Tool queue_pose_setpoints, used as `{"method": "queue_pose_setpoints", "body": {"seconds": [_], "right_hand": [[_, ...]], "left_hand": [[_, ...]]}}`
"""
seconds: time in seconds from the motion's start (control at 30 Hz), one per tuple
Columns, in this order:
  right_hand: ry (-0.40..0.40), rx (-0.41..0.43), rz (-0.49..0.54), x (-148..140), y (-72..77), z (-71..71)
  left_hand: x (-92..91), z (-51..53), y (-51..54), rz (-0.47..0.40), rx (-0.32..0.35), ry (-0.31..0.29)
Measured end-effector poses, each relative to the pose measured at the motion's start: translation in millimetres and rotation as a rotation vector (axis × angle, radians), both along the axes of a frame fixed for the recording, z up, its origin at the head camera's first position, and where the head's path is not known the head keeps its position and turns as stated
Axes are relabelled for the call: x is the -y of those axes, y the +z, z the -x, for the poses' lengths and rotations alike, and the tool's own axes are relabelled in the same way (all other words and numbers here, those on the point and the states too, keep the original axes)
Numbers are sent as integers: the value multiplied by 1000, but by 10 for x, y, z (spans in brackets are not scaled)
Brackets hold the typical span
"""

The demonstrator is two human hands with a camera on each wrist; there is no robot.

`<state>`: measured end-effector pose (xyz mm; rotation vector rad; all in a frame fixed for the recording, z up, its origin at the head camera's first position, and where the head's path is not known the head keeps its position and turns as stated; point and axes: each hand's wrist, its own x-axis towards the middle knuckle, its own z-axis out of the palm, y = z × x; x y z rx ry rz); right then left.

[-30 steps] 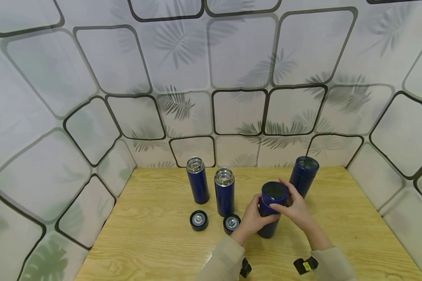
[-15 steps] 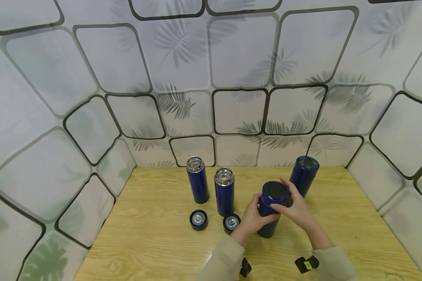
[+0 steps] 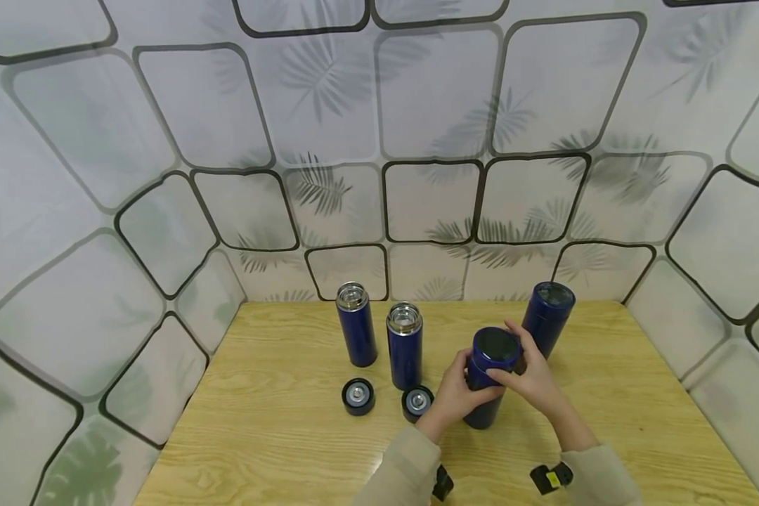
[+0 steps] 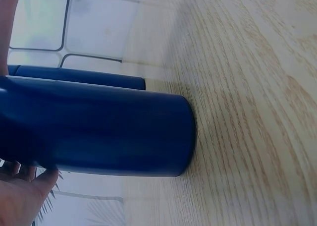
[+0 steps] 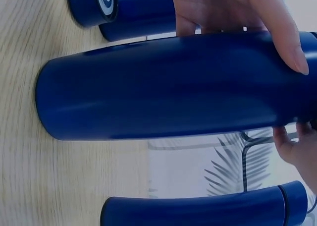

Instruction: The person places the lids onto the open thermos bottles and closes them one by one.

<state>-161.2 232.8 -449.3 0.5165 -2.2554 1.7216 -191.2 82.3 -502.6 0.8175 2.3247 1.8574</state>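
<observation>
A dark blue thermos bottle (image 3: 481, 413) with a black-topped lid (image 3: 496, 344) stands upright on the table. My left hand (image 3: 457, 392) grips its upper body from the left, thumb across the near side, as the right wrist view also shows. Higher up, my right hand (image 3: 534, 372) holds the lid from the right with its thumb in front. In the left wrist view the bottle's lower body (image 4: 109, 127) meets the wood. Beside my left wrist lies a loose lid (image 3: 417, 402), underside up and partly covered by the hand.
Two uncapped blue bottles, one at the left (image 3: 357, 330) and one nearer the middle (image 3: 405, 351), show steel rims. Another loose lid (image 3: 358, 396) lies before the left one. A capped bottle (image 3: 547, 316) stands behind my right hand. A patterned curtain (image 3: 430, 204) borders the wooden table (image 3: 259, 436).
</observation>
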Motion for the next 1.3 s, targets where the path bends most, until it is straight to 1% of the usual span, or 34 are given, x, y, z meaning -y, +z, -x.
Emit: {"method": "queue_pose_setpoints", "body": {"seconds": [0.1, 0.17, 0.23, 0.37, 0.43, 0.5, 0.57, 0.63, 0.67, 0.73, 0.77, 0.83, 0.9, 0.97, 1.03, 1.07, 1.13, 1.2, 1.3], "right_hand": [[-73, 86, -74, 15, 17, 7], [-94, 107, -110, 26, 26, 5], [-62, 76, -85, 34, 27, -1], [61, -59, 36, 37, 14, -14], [89, -91, 84, 36, 9, -15], [56, -72, 78, 36, 9, -15], [-15, -24, 20, 39, 18, -16], [-65, 31, -38, 44, 29, -13], [-85, 50, -71, 47, 32, -14], [-98, 54, -120, 50, 33, -12], [-79, 37, -112, 50, 26, -9], [-28, -30, -81, 51, 14, -7], [49, -114, -28, 49, -3, -5], [123, -171, 38, 47, -15, 0], [141, -188, 70, 47, -15, -3], [132, -175, 81, 46, -16, -4], [83, -132, 86, 49, -12, -7], [15, -81, 66, 52, -9, -8], [-80, -2, 6, 51, -5, -1]], "left_hand": [[5, 5, 0, -4, -10, -3], [5, 10, 1, -8, -21, -6], [5, 13, 1, -8, -33, -4], [5, 11, 1, -5, -35, -1], [6, 8, 3, -3, -29, 2], [7, 8, 3, -3, -30, 1], [8, 9, 3, -3, -34, 0], [7, 13, 1, -8, -41, -6], [6, 15, -1, -12, -41, -9], [4, 17, -3, -15, -40, -12], [2, 17, -4, -19, -39, -14], [0, 16, -3, -20, -32, -17], [-2, 13, 2, -18, -19, -15], [1, 7, 12, -16, -4, -14], [2, 8, 12, -10, 3, -8], [3, 9, 11, -7, 5, -6], [5, 10, 9, -6, 1, -8], [4, 13, 1, -6, -13, -12], [2, 11, -5, -13, -36, -20]]}}
